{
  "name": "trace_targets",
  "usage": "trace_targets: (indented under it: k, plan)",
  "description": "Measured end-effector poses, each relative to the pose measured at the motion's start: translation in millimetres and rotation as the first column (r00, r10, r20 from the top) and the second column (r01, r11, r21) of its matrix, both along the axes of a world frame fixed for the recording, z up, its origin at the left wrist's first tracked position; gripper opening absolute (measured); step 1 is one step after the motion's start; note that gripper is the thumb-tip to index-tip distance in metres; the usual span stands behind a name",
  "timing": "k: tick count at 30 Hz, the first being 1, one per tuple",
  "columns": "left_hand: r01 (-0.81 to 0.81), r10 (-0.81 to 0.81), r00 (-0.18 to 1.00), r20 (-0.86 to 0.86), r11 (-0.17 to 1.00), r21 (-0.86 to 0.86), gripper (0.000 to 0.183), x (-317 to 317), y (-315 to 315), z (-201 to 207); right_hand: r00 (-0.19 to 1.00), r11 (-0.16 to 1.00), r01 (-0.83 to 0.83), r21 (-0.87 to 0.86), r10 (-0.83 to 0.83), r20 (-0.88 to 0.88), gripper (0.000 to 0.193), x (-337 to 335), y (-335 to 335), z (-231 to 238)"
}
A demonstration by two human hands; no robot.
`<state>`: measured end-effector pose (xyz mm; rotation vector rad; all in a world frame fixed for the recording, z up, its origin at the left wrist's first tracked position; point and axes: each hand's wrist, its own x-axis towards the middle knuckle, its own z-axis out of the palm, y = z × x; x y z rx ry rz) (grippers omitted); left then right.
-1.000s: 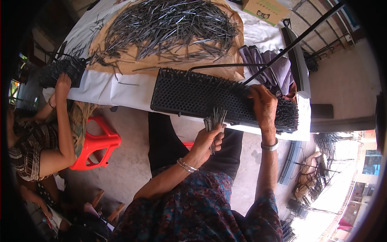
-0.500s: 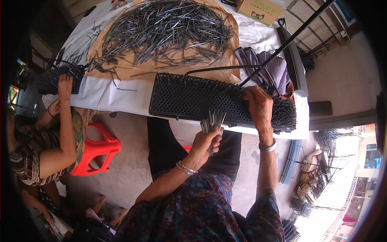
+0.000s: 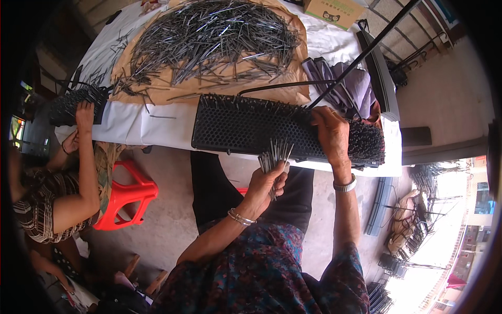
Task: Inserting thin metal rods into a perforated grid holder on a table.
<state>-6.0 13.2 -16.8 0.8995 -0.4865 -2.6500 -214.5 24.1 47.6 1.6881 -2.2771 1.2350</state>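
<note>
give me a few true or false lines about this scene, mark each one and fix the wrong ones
1. The left hand holds a bunch of thin rods. True.
2. The right hand is at the black perforated tray, toward its right end. True.
3. The left hand and right hand are clasped together. False: they are apart.
4. A pile of loose rods lies on brown paper. True.
5. The black perforated tray lies on top of the pile. False: it is on the person's side of it.
6. A red stool stands to the person's left. True.
</note>
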Motion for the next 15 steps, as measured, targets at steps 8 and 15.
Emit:
trace_targets:
  k: [8, 15]
  plan:
    - [-0.022, 0.022, 0.999, 0.026, 1.0, -0.004, 0.027, -2, 0, 3, 0.992, 0.996, 0.066, 0.052, -0.06, -0.11, 0.007, 11, 1, -13]
    - [-0.011, 0.011, 0.999, 0.034, 1.0, -0.021, 0.025, -3, 1, 7, 0.941, 0.965, 0.241, 0.099, -0.208, -0.266, 0.01, 18, 0, -27]
